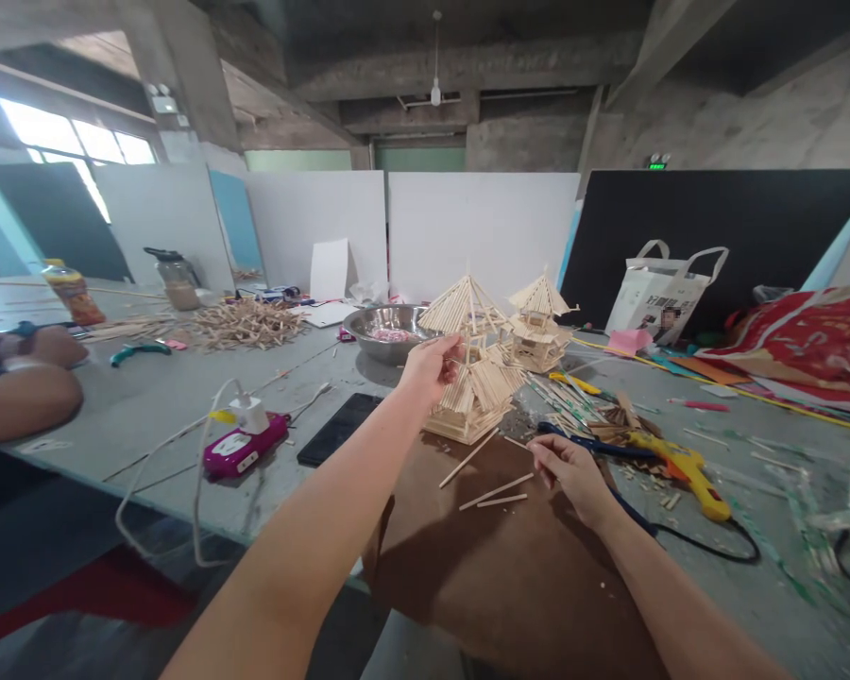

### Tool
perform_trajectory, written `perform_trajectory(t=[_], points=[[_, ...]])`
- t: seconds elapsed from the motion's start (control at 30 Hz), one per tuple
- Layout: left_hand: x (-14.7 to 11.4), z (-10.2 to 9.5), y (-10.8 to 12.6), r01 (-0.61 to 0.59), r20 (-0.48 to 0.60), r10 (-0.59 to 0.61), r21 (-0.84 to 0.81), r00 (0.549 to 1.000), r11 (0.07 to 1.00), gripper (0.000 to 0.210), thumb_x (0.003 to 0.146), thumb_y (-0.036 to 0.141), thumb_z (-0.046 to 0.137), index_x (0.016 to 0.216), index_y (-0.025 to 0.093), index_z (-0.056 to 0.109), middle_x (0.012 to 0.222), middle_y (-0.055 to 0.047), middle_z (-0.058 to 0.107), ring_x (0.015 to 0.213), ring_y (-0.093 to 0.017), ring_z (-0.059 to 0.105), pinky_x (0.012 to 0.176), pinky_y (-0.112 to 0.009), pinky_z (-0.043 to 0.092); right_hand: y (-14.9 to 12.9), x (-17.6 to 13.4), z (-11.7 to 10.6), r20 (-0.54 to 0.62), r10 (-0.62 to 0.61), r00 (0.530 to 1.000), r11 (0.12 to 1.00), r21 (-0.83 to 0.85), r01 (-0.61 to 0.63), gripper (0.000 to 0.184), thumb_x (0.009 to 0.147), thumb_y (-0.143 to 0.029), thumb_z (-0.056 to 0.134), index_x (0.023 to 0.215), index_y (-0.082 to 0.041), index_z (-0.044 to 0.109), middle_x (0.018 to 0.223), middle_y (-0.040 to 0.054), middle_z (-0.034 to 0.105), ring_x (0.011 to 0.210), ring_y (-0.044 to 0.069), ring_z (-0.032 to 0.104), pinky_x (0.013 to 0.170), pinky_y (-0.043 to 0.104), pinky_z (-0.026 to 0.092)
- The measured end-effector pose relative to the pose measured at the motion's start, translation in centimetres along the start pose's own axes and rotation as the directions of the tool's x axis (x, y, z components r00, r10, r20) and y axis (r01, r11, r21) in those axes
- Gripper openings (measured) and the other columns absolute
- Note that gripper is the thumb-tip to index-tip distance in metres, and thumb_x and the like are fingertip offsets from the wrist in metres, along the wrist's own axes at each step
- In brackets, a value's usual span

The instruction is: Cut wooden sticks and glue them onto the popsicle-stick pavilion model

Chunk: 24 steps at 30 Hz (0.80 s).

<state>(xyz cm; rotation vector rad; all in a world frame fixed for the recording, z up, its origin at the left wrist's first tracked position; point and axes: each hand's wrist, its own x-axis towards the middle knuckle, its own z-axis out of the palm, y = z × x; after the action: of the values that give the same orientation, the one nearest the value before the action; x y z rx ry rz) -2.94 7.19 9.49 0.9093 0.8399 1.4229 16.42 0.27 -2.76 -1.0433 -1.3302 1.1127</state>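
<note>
A pavilion model built of thin wooden sticks [469, 406] stands on a brown board [460, 557] in front of me. My left hand [433, 365] is closed at its left side, between the upper and lower roofs; the fingertips are partly hidden. Over the board's right part, my right hand [568, 472] pinches a short wooden stick [517, 443] pointing left toward the model. Several loose wooden sticks [494, 492] lie between the model and my right hand. A second stick pavilion [538, 331] stands just behind, to the right.
A yellow glue gun [687, 472] and blue-handled pliers [573, 440] lie at right. Farther left are a steel bowl [379, 345], a dark tablet [340, 430], a purple power strip [245, 449] with a white cable, and a stick pile [247, 326]. Another person's arm [25, 392] rests at far left.
</note>
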Motion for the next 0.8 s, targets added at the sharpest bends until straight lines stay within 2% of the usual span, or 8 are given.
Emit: perform_trajectory(t=[0.23,0.43,0.8], points=[[0.0,1.0,0.4,0.078,-0.061,-0.081,-0.046,0.995,0.996,0.009,0.062,0.02,0.059,0.062,0.012,0.057,0.041,0.003,0.05,0.026,-0.002,0.033,0.029,-0.015,0.022,-0.1,-0.1,0.0,-0.009,0.012,1.0,1.0,-0.016,-0.012,0.026,0.065,-0.041,0.058,0.07,-0.016,0.054,0.049,-0.0053,0.047,0.037,0.005,0.037,0.04,0.021,0.026],[0.1,1.0,0.6,0.146,-0.019,-0.149,-0.124,0.989,0.982,0.008,0.064,0.019,0.059,0.063,0.012,0.056,0.041,0.004,0.049,0.026,-0.001,0.033,0.029,-0.014,0.022,-0.1,0.0,0.0,-0.006,0.005,1.0,1.0,-0.016,-0.005,0.025,0.066,-0.04,0.058,0.071,-0.015,0.054,0.049,-0.0051,0.048,0.037,0.005,0.037,0.04,0.021,0.026],[0.1,1.0,1.2,0.186,-0.038,-0.19,-0.094,0.981,0.978,0.007,0.065,0.019,0.055,0.062,0.012,0.055,0.039,0.005,0.049,0.025,-0.002,0.034,0.029,-0.015,0.022,0.0,0.0,0.0,-0.015,0.009,1.0,0.999,-0.034,-0.009,0.028,0.065,-0.042,0.059,0.071,-0.015,0.055,0.049,-0.0046,0.047,0.037,0.005,0.037,0.039,0.021,0.027]])
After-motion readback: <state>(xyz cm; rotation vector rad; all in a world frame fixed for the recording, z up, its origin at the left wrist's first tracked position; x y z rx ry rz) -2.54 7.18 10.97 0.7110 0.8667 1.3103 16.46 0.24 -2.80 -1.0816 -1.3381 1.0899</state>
